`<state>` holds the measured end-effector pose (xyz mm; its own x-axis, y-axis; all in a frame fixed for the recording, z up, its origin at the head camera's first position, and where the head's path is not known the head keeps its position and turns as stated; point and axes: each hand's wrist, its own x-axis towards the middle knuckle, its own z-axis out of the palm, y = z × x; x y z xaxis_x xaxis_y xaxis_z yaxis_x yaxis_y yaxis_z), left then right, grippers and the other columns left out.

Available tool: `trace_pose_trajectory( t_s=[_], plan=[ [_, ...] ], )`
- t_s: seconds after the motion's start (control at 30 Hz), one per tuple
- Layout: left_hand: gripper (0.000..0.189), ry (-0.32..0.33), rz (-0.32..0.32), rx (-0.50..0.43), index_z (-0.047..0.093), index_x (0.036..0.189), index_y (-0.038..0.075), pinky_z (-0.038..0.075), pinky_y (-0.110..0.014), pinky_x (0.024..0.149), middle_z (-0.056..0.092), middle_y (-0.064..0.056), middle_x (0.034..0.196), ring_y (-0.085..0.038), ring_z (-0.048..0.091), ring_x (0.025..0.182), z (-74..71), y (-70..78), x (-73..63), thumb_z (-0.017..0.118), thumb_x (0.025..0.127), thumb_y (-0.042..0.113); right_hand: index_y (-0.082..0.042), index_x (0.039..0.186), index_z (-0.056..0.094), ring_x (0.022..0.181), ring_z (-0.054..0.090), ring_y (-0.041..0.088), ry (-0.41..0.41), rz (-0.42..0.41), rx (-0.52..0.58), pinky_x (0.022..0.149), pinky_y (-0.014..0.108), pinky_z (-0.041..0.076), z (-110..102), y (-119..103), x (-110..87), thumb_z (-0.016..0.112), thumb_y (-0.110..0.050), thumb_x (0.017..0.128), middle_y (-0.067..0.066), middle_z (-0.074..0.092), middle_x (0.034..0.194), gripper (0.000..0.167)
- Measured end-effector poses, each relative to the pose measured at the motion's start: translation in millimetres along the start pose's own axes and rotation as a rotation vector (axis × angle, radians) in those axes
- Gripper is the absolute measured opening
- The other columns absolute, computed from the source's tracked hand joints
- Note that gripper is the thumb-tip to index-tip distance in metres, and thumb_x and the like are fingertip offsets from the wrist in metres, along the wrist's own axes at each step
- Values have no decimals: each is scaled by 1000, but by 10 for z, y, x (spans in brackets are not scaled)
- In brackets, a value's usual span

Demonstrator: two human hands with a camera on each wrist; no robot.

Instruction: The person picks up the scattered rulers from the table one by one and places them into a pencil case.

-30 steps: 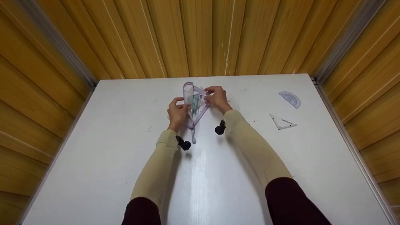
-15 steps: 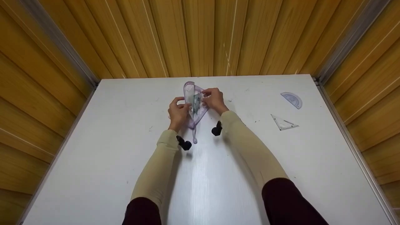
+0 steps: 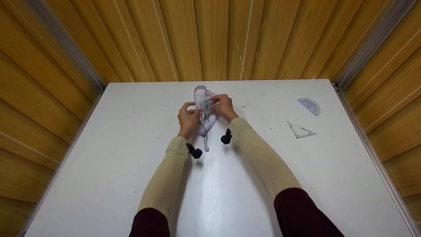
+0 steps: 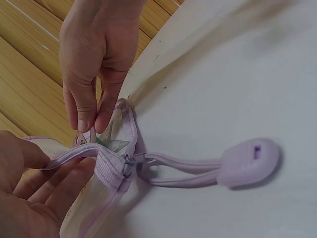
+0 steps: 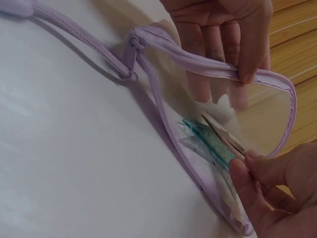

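Observation:
A mesh zip pouch with lilac edging (image 3: 199, 90) lies unzipped at the back middle of the table. My left hand (image 3: 188, 121) pinches one side of its mouth between thumb and fingers, as the right wrist view shows. Between thumb and fingertips, my right hand (image 3: 224, 107) holds a thin clear set square (image 5: 225, 135), its pointed corner inside the pouch mouth. A teal set square (image 5: 212, 140) and another clear pointed piece (image 5: 197, 148) are in the pouch. The zipper's lilac pull tab (image 4: 250, 163) trails toward me on its cord.
To the right on the white table (image 3: 263, 158) lie a bluish clear protractor (image 3: 310, 106) and, nearer me, a clear set square (image 3: 300, 134). Wood-patterned panels (image 3: 210, 39) rise behind the table and at both sides.
My right hand has moved left and slightly nearer me, bringing the clear set square farther into the pouch mouth. The left hand keeps its hold on the pouch edge.

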<state>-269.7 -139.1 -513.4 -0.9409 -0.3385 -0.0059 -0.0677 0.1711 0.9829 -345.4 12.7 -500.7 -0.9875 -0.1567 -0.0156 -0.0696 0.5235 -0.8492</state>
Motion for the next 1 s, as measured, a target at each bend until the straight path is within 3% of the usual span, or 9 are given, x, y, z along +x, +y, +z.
trace_pose_trajectory(
  t_s=[0.27,0.5,1.0],
  plan=[
    [36,2,1,7,63,132,4,47,-24,60,78,-10,95,-16,70,78,-3,6,-5,64,95,4,-3,122,75,96,62,20,-40,36,3,76,29,53,14,3,0,74,3,89,10,71,109,34],
    [37,-3,2,7,62,133,4,46,-22,54,78,-10,97,-16,69,74,-5,-13,2,61,96,1,-3,123,74,101,60,21,-36,-3,-51,89,34,50,29,-3,-1,73,1,88,11,72,111,35],
    [35,8,-15,30,63,131,6,48,-24,59,79,-8,97,-18,71,78,0,-17,7,65,96,6,2,126,69,91,71,23,-50,14,36,70,28,58,12,19,-9,75,2,89,16,74,110,38]
  ],
)
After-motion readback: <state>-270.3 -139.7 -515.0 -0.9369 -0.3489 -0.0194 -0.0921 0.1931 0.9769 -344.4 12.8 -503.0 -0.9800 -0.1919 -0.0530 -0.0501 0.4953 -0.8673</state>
